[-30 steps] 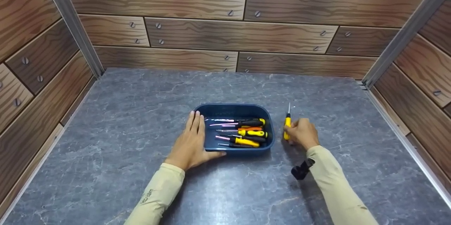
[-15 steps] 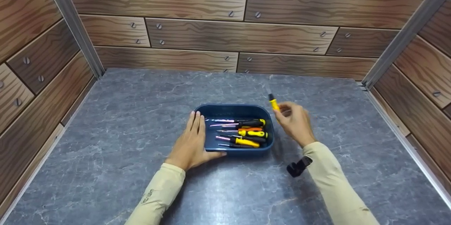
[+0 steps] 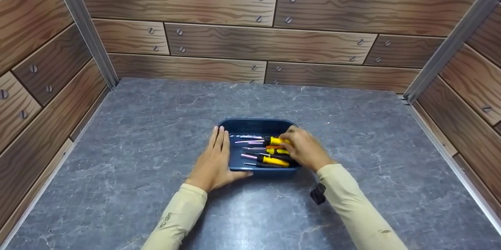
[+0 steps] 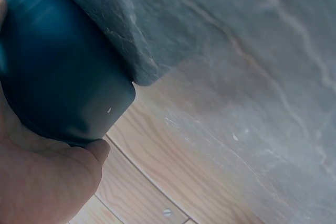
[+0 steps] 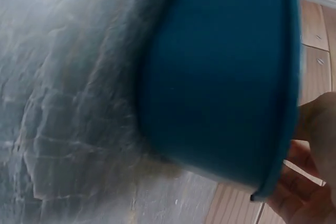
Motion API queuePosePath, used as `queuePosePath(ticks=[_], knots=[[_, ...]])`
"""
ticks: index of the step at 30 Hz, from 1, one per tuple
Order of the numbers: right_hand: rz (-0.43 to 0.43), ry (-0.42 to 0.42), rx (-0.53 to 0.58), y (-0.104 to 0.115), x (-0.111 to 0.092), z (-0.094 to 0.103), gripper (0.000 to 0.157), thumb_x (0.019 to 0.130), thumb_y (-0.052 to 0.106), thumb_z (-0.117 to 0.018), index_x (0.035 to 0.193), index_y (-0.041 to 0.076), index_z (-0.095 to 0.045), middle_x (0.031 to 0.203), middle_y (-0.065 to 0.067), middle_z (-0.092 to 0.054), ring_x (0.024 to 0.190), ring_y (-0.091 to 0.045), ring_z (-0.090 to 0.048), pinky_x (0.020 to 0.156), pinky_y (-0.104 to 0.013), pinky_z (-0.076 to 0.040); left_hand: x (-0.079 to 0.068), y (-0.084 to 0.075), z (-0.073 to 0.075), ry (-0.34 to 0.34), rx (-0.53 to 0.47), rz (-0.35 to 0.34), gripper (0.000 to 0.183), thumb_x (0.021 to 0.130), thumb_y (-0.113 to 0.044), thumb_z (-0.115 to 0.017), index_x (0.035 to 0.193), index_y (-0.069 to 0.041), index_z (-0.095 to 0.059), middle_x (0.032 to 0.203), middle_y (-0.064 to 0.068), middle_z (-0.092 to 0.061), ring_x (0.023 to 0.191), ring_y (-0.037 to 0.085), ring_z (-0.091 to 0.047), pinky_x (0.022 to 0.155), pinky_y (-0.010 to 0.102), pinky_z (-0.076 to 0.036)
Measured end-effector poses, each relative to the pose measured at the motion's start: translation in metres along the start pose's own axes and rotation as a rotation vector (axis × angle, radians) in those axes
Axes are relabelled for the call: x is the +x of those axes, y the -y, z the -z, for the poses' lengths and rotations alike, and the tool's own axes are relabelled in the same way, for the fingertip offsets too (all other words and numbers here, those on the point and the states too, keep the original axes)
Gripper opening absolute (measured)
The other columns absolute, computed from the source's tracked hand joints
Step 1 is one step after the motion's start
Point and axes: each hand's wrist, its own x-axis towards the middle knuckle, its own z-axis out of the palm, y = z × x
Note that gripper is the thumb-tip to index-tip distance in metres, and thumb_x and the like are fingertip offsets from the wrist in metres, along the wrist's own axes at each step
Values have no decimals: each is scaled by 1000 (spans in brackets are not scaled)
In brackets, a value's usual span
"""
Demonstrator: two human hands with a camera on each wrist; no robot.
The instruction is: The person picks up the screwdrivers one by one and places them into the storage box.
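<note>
A dark blue plastic bin [image 3: 270, 172] stands mid-table in the head view, with several screwdrivers lying in it. My left hand [image 3: 213, 160] rests on its left end, fingers straight over the rim and thumb along the near side. In the left wrist view the thumb of that hand [image 4: 47, 179] touches the bin's edge. My right hand [image 3: 309, 149] reaches over the right end and pinches a yellow-handled screwdriver [image 3: 276, 140], just above or among the others. The right wrist view shows the bin's outer wall [image 5: 220, 77] and the fingers of the right hand [image 5: 302, 187]; the screwdriver is hidden there.
Near the bin's front wall lies another yellow-and-black screwdriver [image 3: 274, 161]. The grey marbled tabletop [image 3: 156, 117] surrounds the bin. Wood-patterned panels [image 3: 219, 42] and metal corner posts [image 3: 84, 27] enclose the back and sides.
My right hand has lifted the yellow screwdriver from right of the bin, swung its tip leftward and brought it into the bin. The left hand has stayed on the bin.
</note>
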Motion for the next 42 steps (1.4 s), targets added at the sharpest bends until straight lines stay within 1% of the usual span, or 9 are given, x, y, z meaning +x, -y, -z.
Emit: queuePosePath(ticks=[3, 6, 12, 17, 24, 31, 35, 38, 42], knots=[[17, 31, -60, 1, -1, -4, 18, 94, 10, -72, 109, 0, -76, 100, -7, -65, 91, -28, -62, 82, -46, -55, 0, 0, -1, -12, 1, -15, 131, 74, -81, -67, 155, 12, -24, 162, 31, -19, 152, 42, -13, 119, 49, -28], [33, 32, -104, 1, -3, -6, 17, 95, 11, -71, 109, 2, -77, 101, -6, -63, 92, -29, -62, 81, -46, -54, 0, 0, -1, -15, 5, -22, 131, 74, -81, -67, 154, 13, -24, 162, 31, -19, 152, 43, -14, 118, 50, -29], [51, 33, -146, 2, -3, -8, 15, 95, 9, -71, 107, 2, -78, 100, -6, -62, 91, -27, -58, 79, -44, -54, 0, -1, -1, -4, 15, -13, 132, 74, -83, -65, 155, 12, -22, 163, 30, -18, 152, 42, -13, 119, 49, -27], [55, 32, -135, 2, -3, -8, 16, 94, 5, -71, 107, -1, -78, 98, -9, -61, 90, -29, -58, 80, -45, -53, 0, -2, 0, -8, 12, -11, 131, 74, -83, -65, 155, 12, -23, 163, 30, -18, 152, 42, -13, 119, 49, -28], [73, 9, -109, -1, -3, -11, 16, 92, 0, -71, 106, -5, -76, 97, -12, -61, 90, -32, -60, 82, -46, -54, -1, -4, 0, 16, 6, 8, 132, 74, -83, -65, 156, 10, -22, 164, 28, -15, 153, 40, -10, 118, 49, -29], [104, -26, -94, -4, -4, -12, 14, 90, -2, -73, 103, -6, -76, 94, -12, -61, 87, -32, -59, 80, -45, -53, -1, -3, -1, -18, -4, -21, 130, 74, -80, -68, 155, 12, -24, 162, 30, -19, 152, 43, -13, 118, 51, -29], [133, -47, -78, -8, -4, -13, 14, 88, -5, -73, 101, -6, -76, 93, -12, -61, 88, -32, -57, 79, -45, -52, 1, 0, -4, -20, -16, -23, 130, 74, -80, -68, 155, 12, -24, 163, 30, -19, 152, 42, -13, 118, 51, -29], [124, -39, -66, -9, -5, -13, 14, 87, -6, -73, 100, -6, -76, 93, -12, -62, 88, -32, -57, 79, -45, -51, 1, 3, -6, -7, -17, -16, 131, 74, -81, -67, 156, 10, -23, 163, 29, -17, 153, 41, -11, 119, 52, -28], [82, -16, -29, -9, -3, -12, 15, 87, -6, -72, 101, -6, -76, 95, -12, -64, 92, -32, -58, 83, -46, -52, 2, 7, -7, 0, -23, -15, 133, 73, -83, -65, 157, 10, -20, 164, 28, -15, 153, 41, -10, 120, 51, -25]])
